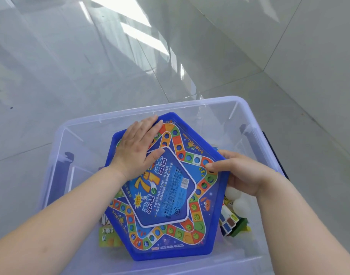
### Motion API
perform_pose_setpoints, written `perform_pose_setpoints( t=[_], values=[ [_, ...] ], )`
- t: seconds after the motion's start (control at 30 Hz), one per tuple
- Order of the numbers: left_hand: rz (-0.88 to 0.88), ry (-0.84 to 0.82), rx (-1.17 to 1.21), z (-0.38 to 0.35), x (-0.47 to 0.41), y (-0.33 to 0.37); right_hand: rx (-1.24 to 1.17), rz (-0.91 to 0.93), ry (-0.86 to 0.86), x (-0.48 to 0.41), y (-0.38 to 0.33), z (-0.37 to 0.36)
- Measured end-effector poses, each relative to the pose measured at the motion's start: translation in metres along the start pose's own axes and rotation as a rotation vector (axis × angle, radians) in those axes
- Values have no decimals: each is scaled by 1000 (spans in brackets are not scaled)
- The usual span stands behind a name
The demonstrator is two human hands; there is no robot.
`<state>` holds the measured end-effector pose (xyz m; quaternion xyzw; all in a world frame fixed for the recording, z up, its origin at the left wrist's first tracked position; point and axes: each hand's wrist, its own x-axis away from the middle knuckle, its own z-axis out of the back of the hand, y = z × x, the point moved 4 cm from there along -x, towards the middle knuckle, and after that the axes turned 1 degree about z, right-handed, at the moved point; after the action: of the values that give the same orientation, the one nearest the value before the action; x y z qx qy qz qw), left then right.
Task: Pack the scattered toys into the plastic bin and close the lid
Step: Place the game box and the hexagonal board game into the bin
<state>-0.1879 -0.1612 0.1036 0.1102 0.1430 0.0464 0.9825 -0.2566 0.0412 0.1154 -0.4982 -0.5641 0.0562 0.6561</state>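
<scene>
A blue hexagonal board game (166, 197) with a colourful star track lies inside the clear plastic bin (142, 113), on top of other toys. My left hand (137, 149) presses flat on its upper left part, fingers together and stretched out. My right hand (241, 173) grips the game's right edge, thumb on top and fingers underneath. Under the game, at the right, lie two white balls (240, 203), a colour cube (227, 221) and green pieces (240, 228). A yellow-green box (107, 235) peeks out at the lower left. No lid is in view.
The bin stands on a glossy pale tiled floor (91, 66). A dark latch handle (273, 153) sits on the bin's right side, another (68, 157) on the left. A wall meets the floor at the upper right.
</scene>
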Motion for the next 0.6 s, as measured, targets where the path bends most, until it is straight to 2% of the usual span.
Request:
perform_pose_setpoints(
  t=[0.07,0.23,0.4,0.5,0.6],
  values=[
    [-11,-11,7,0,-1,-1,44,-16,26,2,-1,1],
    [-53,-13,-26,-6,-4,1,99,-26,224,4,7,6],
    [-51,-72,-44,-13,-2,2,172,-26,227,6,8,5],
    [0,-26,-8,-7,-3,9,188,99,290,17,2,6],
    [-72,124,41,9,-13,43,234,364,439,44,-5,11]
  ],
)
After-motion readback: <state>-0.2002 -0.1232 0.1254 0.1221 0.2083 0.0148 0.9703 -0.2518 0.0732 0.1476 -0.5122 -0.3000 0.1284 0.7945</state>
